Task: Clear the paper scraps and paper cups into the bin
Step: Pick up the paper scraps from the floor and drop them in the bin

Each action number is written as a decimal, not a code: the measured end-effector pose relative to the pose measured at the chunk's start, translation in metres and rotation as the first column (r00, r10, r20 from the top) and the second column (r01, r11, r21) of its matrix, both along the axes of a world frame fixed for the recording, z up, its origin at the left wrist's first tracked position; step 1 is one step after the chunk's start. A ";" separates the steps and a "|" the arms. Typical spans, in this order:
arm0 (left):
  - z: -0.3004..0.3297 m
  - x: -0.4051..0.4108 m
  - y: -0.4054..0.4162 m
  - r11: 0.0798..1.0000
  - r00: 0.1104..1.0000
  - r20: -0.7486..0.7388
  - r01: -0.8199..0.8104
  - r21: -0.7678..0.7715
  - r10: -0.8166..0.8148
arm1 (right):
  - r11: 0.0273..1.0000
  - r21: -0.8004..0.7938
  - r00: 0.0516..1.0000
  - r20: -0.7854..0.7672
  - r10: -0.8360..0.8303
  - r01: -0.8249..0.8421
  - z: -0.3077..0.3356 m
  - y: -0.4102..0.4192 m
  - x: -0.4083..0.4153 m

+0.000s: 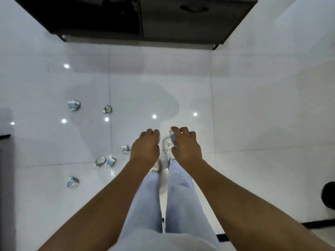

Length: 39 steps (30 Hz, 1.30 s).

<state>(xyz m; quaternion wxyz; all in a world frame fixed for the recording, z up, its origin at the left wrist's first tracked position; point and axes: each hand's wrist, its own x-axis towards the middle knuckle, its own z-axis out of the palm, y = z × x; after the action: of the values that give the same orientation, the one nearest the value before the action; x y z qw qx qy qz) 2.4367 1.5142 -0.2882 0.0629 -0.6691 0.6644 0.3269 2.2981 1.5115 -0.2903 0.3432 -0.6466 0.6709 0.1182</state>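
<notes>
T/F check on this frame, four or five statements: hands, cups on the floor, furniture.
1. The right hand holds a blue-printed paper cup. True.
2. All the crumpled cups lie right of the legs. False: the crumpled cups lie on the left.
3. The floor is dark carpet. False: it is glossy white tile.
4. A dark cabinet stands at the top of the view. True.
5. The left hand is flat on the floor. False: it is raised, fingers curled.

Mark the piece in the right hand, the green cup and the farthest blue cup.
Piece (172,138): head view, blue printed face.
Right hand (186,143): head view, back of hand.
Green cup (100,161): head view, rim.
Farthest blue cup (74,105): head view, crushed side.
</notes>
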 end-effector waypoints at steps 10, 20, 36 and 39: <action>0.103 -0.093 0.044 0.843 0.843 0.122 0.533 -0.069 -0.523 | 0.915 -0.072 0.918 0.019 -0.396 0.396 0.095 0.123 -0.095; 0.131 -0.331 0.143 0.630 0.639 0.099 0.769 -0.110 -0.763 | 0.709 -0.106 0.715 0.030 -0.698 0.697 0.122 0.257 -0.304; 0.136 -0.679 0.278 0.365 0.362 -0.046 0.928 -0.078 -0.931 | 0.304 -0.118 0.309 0.024 -0.951 0.945 0.131 0.438 -0.598; 0.127 -0.743 0.282 0.268 0.267 -0.021 0.961 -0.067 -0.963 | 0.247 -0.114 0.251 0.018 -0.968 0.962 0.125 0.444 -0.650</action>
<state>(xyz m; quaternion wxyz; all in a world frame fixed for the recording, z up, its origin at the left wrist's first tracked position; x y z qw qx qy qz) 1.6938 1.7963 -0.1611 0.2149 -0.1226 0.9418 0.2276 1.6482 1.9558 -0.1656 0.2919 -0.1141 0.9403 -0.1326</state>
